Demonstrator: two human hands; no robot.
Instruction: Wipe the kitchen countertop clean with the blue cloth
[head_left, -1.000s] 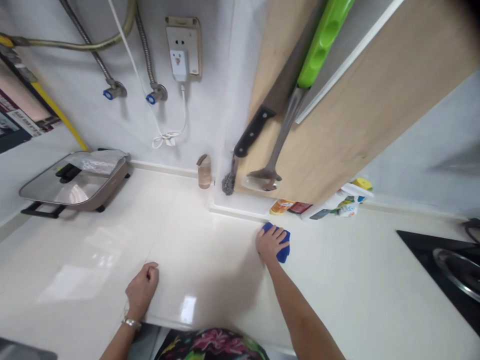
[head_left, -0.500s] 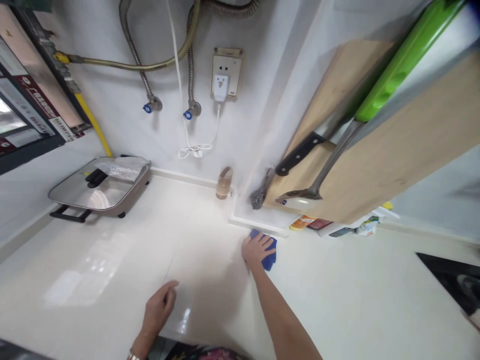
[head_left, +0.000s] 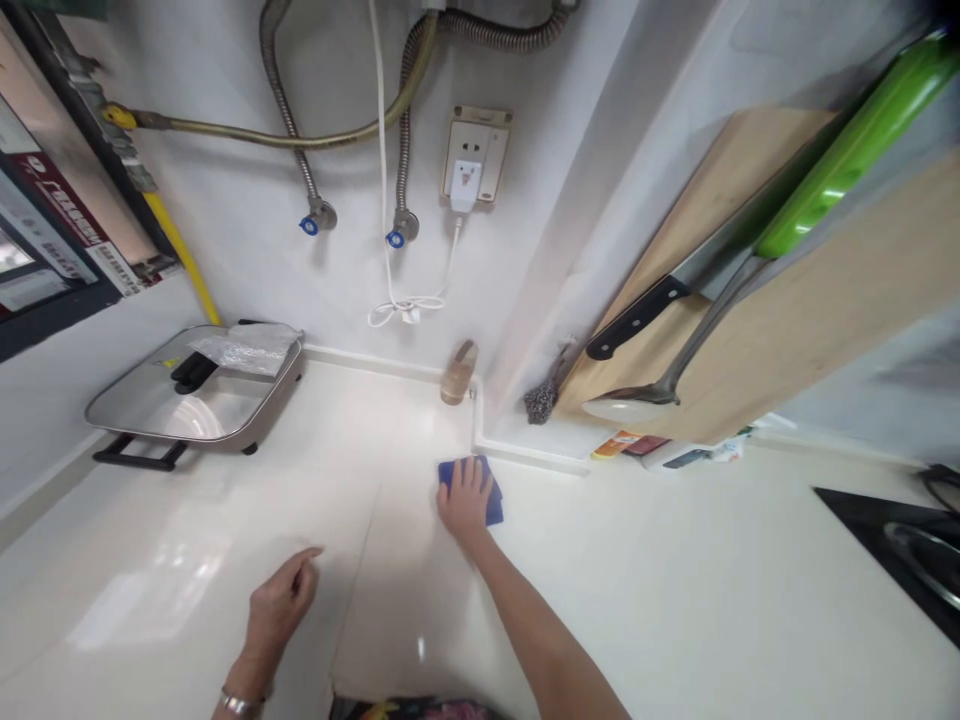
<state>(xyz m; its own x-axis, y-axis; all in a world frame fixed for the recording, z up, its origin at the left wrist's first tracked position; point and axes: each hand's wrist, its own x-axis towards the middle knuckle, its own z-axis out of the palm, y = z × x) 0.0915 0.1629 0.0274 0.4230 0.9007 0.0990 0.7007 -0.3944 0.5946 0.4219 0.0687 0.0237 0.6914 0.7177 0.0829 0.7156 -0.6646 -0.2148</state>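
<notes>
My right hand (head_left: 465,500) lies flat with fingers spread on a blue cloth (head_left: 491,500), pressing it onto the white countertop (head_left: 645,580) just in front of the corner ledge. My left hand (head_left: 279,605) rests on the counter's near edge, fingers loosely curled with the forefinger out, holding nothing. A bracelet (head_left: 238,703) shows on that wrist.
An electric skillet with a glass lid (head_left: 196,395) stands at the back left. A small bottle (head_left: 457,372) and a steel scourer (head_left: 538,400) sit in the corner. A knife (head_left: 637,315), ladle (head_left: 637,400) and wooden boards (head_left: 787,300) hang right. A black hob (head_left: 900,550) is far right.
My right hand has slid the blue cloth leftward along the ledge toward the corner. My left hand has uncurled a little and stayed near the front edge. The view has tilted.
</notes>
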